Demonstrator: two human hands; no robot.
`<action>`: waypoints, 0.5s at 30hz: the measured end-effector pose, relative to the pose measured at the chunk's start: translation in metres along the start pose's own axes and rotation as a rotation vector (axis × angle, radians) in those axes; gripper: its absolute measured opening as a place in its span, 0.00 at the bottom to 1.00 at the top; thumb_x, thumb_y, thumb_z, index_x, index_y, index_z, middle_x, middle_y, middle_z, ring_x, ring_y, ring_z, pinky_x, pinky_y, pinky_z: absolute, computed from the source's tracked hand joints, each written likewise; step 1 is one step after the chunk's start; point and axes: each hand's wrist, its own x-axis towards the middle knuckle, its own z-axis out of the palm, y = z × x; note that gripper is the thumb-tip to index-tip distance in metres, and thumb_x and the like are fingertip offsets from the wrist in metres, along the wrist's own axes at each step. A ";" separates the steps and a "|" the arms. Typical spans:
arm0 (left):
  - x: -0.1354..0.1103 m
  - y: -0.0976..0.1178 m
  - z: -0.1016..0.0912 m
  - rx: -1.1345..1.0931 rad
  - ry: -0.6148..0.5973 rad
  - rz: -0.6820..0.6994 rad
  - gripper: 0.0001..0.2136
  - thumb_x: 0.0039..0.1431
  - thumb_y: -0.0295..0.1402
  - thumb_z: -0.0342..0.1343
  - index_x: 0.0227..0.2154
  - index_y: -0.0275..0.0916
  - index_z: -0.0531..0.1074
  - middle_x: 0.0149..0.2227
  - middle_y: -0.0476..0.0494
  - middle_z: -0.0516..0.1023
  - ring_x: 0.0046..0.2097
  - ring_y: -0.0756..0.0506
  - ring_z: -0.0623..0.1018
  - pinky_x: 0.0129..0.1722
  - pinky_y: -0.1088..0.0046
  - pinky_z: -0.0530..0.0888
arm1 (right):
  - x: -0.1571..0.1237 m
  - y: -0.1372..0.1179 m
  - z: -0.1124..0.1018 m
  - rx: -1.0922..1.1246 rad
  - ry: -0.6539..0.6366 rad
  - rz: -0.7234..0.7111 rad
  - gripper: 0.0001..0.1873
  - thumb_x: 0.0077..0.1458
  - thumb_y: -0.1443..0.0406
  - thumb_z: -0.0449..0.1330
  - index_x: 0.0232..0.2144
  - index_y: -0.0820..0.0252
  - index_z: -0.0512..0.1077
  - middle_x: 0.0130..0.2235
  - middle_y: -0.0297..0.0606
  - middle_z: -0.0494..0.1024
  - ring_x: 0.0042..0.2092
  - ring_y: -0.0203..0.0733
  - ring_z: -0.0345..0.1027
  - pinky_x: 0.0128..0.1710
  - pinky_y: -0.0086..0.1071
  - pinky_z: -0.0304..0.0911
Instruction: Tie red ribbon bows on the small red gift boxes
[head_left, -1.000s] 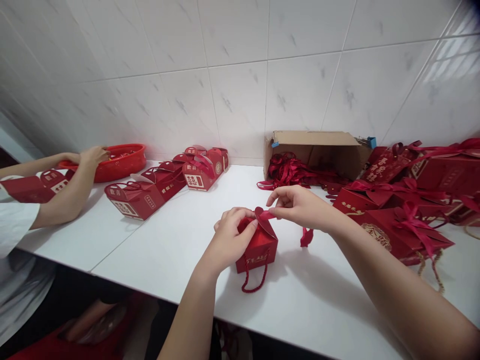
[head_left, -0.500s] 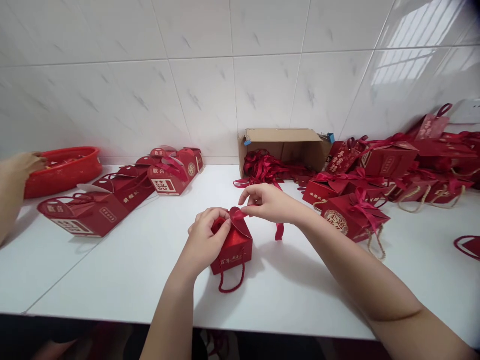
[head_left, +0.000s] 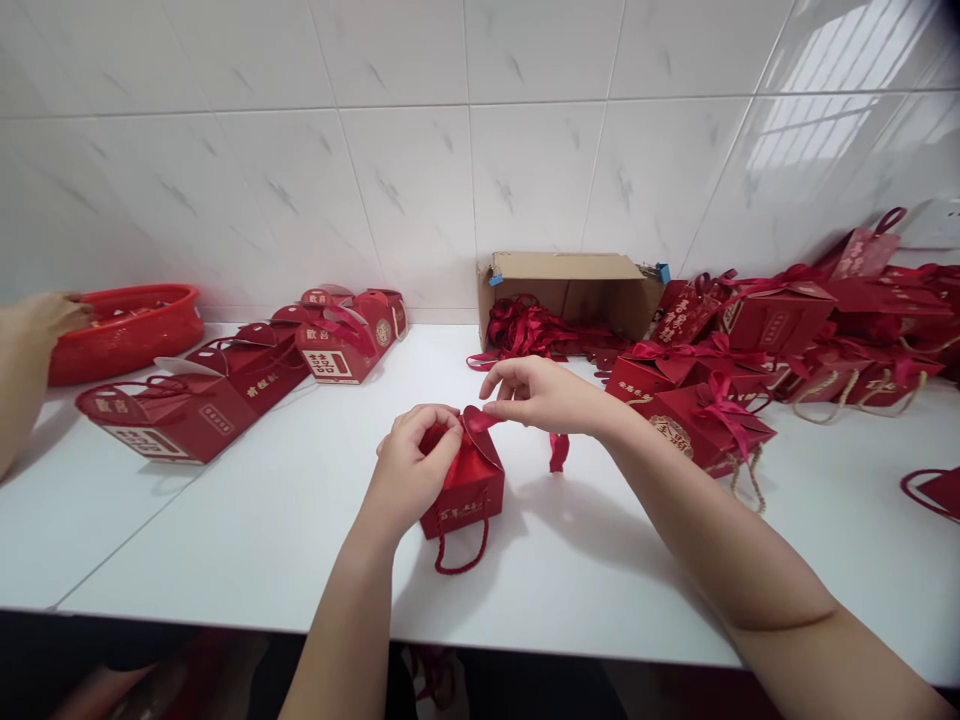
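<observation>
A small red gift box with gold lettering and a twisted rope handle stands on the white table in front of me. My left hand is closed on its top from the left, thumb and fingers at the flaps. My right hand pinches a piece of red ribbon at the rounded top flap on the right. A ribbon tail hangs below the right hand. The left fingertips and part of the ribbon are hidden.
Behind stands a cardboard box of red ribbons. Finished-looking boxes with bows crowd the right. More red boxes line the left. Another person's hand reaches into a red basin.
Both hands stay at the top of the box, with only slight finger movement. The whole view has shifted a little upward in the picture.
</observation>
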 end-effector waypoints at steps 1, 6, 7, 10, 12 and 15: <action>0.000 0.001 0.000 -0.063 -0.016 -0.027 0.07 0.51 0.38 0.53 0.26 0.41 0.70 0.34 0.47 0.76 0.33 0.47 0.73 0.32 0.71 0.70 | 0.000 0.000 0.000 -0.013 -0.007 -0.005 0.09 0.52 0.62 0.58 0.35 0.60 0.71 0.34 0.38 0.75 0.33 0.37 0.69 0.29 0.29 0.63; -0.001 0.005 -0.002 -0.389 -0.048 -0.106 0.07 0.53 0.36 0.54 0.25 0.40 0.65 0.26 0.52 0.71 0.25 0.52 0.69 0.24 0.77 0.66 | 0.003 0.001 0.010 0.043 0.036 -0.122 0.14 0.59 0.63 0.51 0.46 0.58 0.69 0.53 0.41 0.70 0.50 0.41 0.66 0.48 0.36 0.62; -0.002 0.006 -0.002 -0.433 -0.035 -0.098 0.06 0.52 0.35 0.55 0.25 0.39 0.65 0.24 0.53 0.70 0.25 0.52 0.69 0.24 0.78 0.66 | 0.004 0.001 0.012 0.080 0.012 -0.146 0.16 0.60 0.62 0.51 0.50 0.57 0.67 0.56 0.40 0.68 0.53 0.41 0.64 0.52 0.37 0.60; -0.003 0.009 -0.003 -0.527 0.030 -0.028 0.05 0.53 0.34 0.56 0.26 0.39 0.67 0.24 0.54 0.70 0.25 0.53 0.70 0.26 0.79 0.67 | 0.007 0.002 0.018 0.185 -0.115 -0.207 0.19 0.60 0.57 0.51 0.51 0.57 0.66 0.55 0.40 0.69 0.54 0.42 0.63 0.53 0.37 0.59; -0.005 0.011 -0.004 -0.577 0.079 0.043 0.05 0.53 0.34 0.57 0.28 0.39 0.68 0.27 0.52 0.72 0.28 0.52 0.71 0.29 0.77 0.69 | 0.008 0.003 0.019 0.242 -0.160 -0.249 0.17 0.59 0.56 0.52 0.45 0.60 0.70 0.47 0.40 0.74 0.47 0.40 0.67 0.47 0.35 0.63; -0.007 0.014 -0.009 -0.595 0.141 0.128 0.05 0.53 0.35 0.57 0.29 0.39 0.69 0.31 0.50 0.74 0.32 0.50 0.74 0.34 0.74 0.71 | 0.010 0.004 0.018 0.347 -0.134 -0.303 0.13 0.57 0.58 0.56 0.35 0.62 0.72 0.35 0.36 0.75 0.36 0.36 0.68 0.39 0.31 0.64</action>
